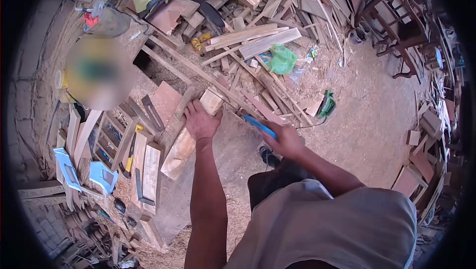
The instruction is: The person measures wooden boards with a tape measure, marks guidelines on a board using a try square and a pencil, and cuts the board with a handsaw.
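My left hand rests on a thick, pale wooden block, its fingers over the upper part near the far end. Beside the block, on its left, lies a longer rough piece of wood. To the right, my right hand is wrapped round a blue tool whose narrow end points up and left toward the block. The tool does not touch the block, and its exact kind cannot be made out.
Scrap wood is heaped ahead, with a green plastic bag on it. A green power tool lies on the floor at the right. Wooden chairs stand at the upper right. Boards and a metal square are at the left.
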### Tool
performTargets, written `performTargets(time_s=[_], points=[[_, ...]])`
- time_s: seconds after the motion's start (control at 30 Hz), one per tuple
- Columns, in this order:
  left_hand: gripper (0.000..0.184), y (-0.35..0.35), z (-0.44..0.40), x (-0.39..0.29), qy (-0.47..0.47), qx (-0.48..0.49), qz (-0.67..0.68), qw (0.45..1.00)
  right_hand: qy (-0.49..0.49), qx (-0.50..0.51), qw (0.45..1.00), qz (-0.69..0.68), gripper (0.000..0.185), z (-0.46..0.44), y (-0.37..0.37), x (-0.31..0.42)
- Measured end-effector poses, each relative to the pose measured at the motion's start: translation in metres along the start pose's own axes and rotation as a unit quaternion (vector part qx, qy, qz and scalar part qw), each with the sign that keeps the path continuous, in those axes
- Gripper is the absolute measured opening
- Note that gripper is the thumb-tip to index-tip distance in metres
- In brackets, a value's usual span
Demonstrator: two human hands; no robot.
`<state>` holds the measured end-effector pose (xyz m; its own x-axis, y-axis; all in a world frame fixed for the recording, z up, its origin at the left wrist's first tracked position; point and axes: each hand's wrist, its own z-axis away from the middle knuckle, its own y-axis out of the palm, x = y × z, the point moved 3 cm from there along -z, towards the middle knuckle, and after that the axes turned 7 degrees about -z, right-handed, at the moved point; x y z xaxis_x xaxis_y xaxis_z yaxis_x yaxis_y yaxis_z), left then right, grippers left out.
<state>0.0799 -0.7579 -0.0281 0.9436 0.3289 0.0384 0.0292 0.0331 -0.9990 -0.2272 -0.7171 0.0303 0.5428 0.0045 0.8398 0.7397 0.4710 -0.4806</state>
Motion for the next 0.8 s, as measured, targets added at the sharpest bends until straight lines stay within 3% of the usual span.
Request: performTargets(time_s=[0.1, 0.2, 0.33, 0.43, 0.53, 0.6, 0.7, 0.73, 0.8], points=[[0.08, -0.002, -0.002, -0.003, -0.002, -0.005, 0.008, 1.0, -0.056, -0.039, 0.998, -0.018, 0.044, -0.069, 0.038, 0.004], [0.085, -0.003, 0.0, -0.004, -0.006, -0.007, 0.017, 1.0, -0.047, -0.026, 0.999, -0.002, 0.044, -0.041, 0.021, 0.005], [0.087, -0.003, 0.001, -0.001, 0.0, 0.006, 0.006, 1.0, 0.011, -0.003, 0.999, -0.05, 0.044, 0.08, -0.051, 0.012], [0.089, -0.005, -0.002, -0.003, 0.0, 0.005, -0.006, 1.0, -0.009, -0.004, 1.0, -0.009, 0.045, 0.088, -0.05, 0.006], [0.09, -0.003, 0.0, -0.003, -0.001, -0.001, -0.007, 1.0, 0.02, -0.003, 1.0, -0.011, 0.048, 0.023, -0.012, -0.011], [0.089, -0.006, -0.002, -0.005, 0.002, 0.007, -0.004, 1.0, -0.04, -0.029, 0.999, 0.002, 0.045, -0.033, 0.035, -0.034], [0.088, 0.0, 0.0, -0.004, 0.014, -0.033, -0.009, 0.999, -0.02, -0.056, 0.998, -0.029, 0.047, -0.089, 0.06, -0.031], [0.089, -0.004, -0.002, -0.006, 0.001, -0.013, -0.006, 1.0, -0.027, -0.064, 0.997, -0.033, 0.047, -0.095, 0.05, -0.028], [0.089, -0.006, 0.0, -0.002, 0.013, -0.001, -0.01, 1.0, 0.011, 0.013, 1.0, -0.014, 0.044, -0.053, 0.035, -0.03]])
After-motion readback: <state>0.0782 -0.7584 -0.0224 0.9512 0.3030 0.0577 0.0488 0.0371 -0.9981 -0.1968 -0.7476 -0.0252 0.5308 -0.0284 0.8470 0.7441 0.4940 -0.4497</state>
